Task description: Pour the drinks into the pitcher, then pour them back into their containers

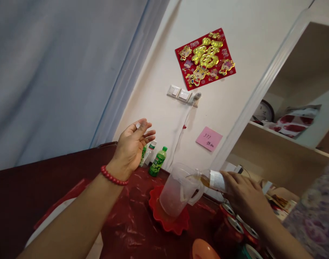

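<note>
My right hand (244, 196) grips a clear plastic bottle (207, 179) with a white label, tipped on its side with its mouth over the rim of a clear plastic pitcher (177, 190). Amber liquid shows in the bottle and a little at the pitcher's bottom. The pitcher stands on a red scalloped plate (167, 219). My left hand (132, 147), with a red bead bracelet on the wrist, is raised above the table, fingers loosely curled and apart, holding a small pale cap between thumb and fingertip.
A dark red table (32, 194) with a shiny red cover. Two green bottles (157, 162) stand by the wall. Red drink cans (234, 228) sit at the right. An orange object (204, 250) is at the bottom edge. A shelf (283, 138) is on the right.
</note>
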Tool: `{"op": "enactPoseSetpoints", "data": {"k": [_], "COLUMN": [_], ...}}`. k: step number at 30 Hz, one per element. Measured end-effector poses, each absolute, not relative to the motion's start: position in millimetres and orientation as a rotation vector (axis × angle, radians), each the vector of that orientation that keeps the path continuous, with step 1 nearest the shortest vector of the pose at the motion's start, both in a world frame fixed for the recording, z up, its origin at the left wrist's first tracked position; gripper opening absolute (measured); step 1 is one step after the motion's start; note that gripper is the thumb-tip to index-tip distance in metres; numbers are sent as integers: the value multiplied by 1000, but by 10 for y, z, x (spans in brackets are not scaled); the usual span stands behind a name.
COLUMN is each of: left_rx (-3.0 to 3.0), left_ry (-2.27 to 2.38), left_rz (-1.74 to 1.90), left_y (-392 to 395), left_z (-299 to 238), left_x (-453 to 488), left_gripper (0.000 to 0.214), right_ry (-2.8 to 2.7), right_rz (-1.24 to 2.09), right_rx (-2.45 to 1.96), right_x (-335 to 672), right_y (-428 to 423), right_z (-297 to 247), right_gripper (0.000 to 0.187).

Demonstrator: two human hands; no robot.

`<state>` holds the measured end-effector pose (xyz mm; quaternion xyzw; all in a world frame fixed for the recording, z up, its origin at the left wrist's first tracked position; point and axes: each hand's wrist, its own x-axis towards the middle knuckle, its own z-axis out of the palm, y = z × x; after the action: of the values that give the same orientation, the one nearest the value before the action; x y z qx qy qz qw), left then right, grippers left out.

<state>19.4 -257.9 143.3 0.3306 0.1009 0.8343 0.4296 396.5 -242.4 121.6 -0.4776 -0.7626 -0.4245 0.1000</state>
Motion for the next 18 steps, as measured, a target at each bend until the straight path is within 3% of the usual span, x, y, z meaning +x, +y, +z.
{"op": "enactPoseSetpoints", "data": {"k": [6,12,18], "left_rx": [658,517,563], "left_ry": [218,150,187], "left_rz": [2119,2031,1968], "left_y": [-2518,-2423,-2424], "left_z": [1431,1386,1328], "left_x": [192,285,354], "left_gripper": [4,12,5], "right_ry": [-2279,-2291,-2346], "right_rz": [-1451,-1577,-1621], "right_rx": [-1264,-1151,-1088], "right_x": [3883,3778,3642], "right_y": [-2444,-2449,-2477], "right_z": [1395,1598,1745], "right_gripper": [53,45,49]}}
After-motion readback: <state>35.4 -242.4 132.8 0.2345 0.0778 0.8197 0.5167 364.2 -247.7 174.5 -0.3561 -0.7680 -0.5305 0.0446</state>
